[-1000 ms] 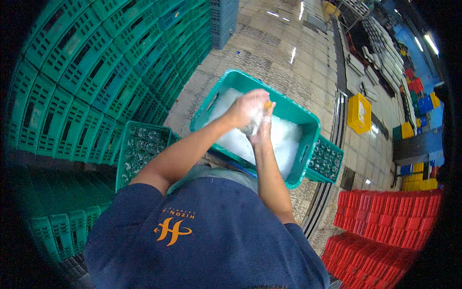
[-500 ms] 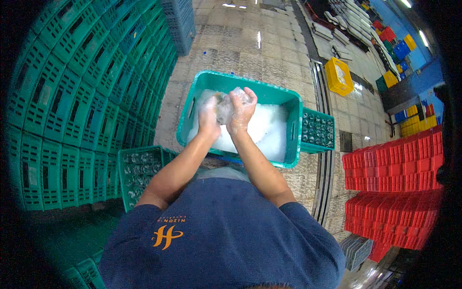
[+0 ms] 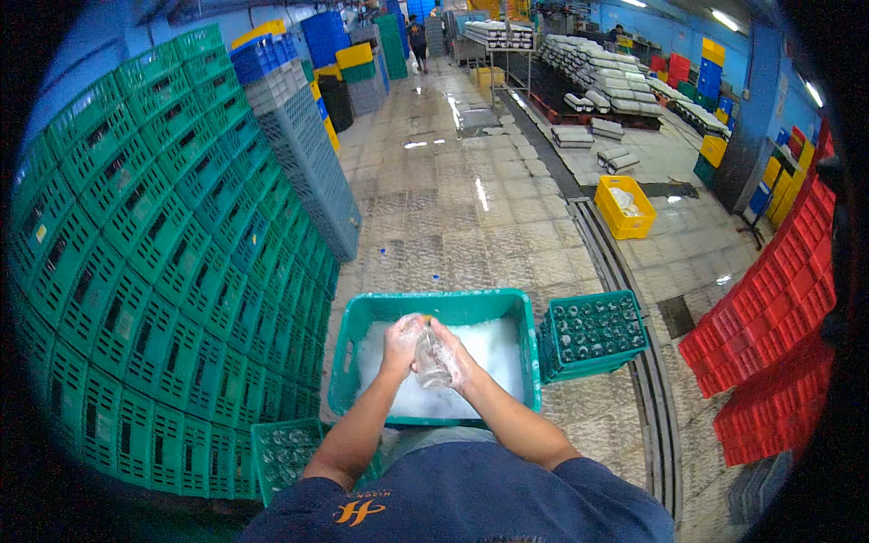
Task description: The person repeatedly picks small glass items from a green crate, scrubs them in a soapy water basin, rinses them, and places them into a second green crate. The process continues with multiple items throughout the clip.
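Observation:
Over a green tub (image 3: 534,362) of white suds (image 3: 493,357), my two hands meet around a wet, clear drinking glass (image 3: 436,366). My right hand (image 3: 460,359) is wrapped along the right side of the glass, foam on its skin. Closed against the other side and upper end of the glass is my left hand (image 3: 402,346), also soapy. A small yellowish bit (image 3: 427,319) shows between the fingertips of both hands; its kind is hidden by the fingers. The glass is tilted, its clear end pointing back toward me.
Right of the tub stands a green crate of glasses (image 3: 597,330); another glass crate (image 3: 285,452) is near my left elbow. Tall green crate stacks (image 3: 136,299) wall the left side, red stacks (image 3: 769,299) the right. A yellow crate (image 3: 625,213) sits beyond a floor drain channel (image 3: 625,317).
The view has tilted up, so the tub and hands appear lower and more of the room shows. The glass has turned in my hands, and less foam covers it.

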A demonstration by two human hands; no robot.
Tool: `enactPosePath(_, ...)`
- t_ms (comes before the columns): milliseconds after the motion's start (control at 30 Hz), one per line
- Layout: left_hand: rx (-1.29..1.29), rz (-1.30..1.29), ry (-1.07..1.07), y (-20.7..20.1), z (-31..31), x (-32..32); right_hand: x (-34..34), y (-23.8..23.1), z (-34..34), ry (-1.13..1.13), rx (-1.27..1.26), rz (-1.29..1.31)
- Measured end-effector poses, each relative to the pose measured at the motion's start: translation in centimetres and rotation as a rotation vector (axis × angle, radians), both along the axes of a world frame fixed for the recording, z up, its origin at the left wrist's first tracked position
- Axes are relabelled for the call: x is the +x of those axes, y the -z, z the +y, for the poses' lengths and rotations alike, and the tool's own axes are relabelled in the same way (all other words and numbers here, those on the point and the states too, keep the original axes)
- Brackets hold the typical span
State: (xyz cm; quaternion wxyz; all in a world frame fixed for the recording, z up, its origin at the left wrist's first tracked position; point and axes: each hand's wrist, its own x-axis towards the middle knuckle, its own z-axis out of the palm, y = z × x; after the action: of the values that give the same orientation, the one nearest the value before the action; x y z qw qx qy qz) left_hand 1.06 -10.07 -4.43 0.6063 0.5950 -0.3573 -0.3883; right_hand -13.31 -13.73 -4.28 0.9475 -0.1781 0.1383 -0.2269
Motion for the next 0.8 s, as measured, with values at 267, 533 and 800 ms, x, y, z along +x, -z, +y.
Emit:
enactPosePath(267, -0.034, -1.263, 0.045, -4.3, -2.2, -2.8, -5.8, 3.6, -1.8, -0.092, 0.081, 0.257)
enactPosePath(533, 0.034, -1.215, -0.253, -7.6, -2.2, -6.5, -5.9, 5.3, -4.5, -0.04, 0.136, 0.219)
enactPosePath(800, 0.002, -0.214, 0.447, -4.2, 2.8, -8.4, -3.3, 4.7, -8.4, 0.381, 0.318, -0.109)
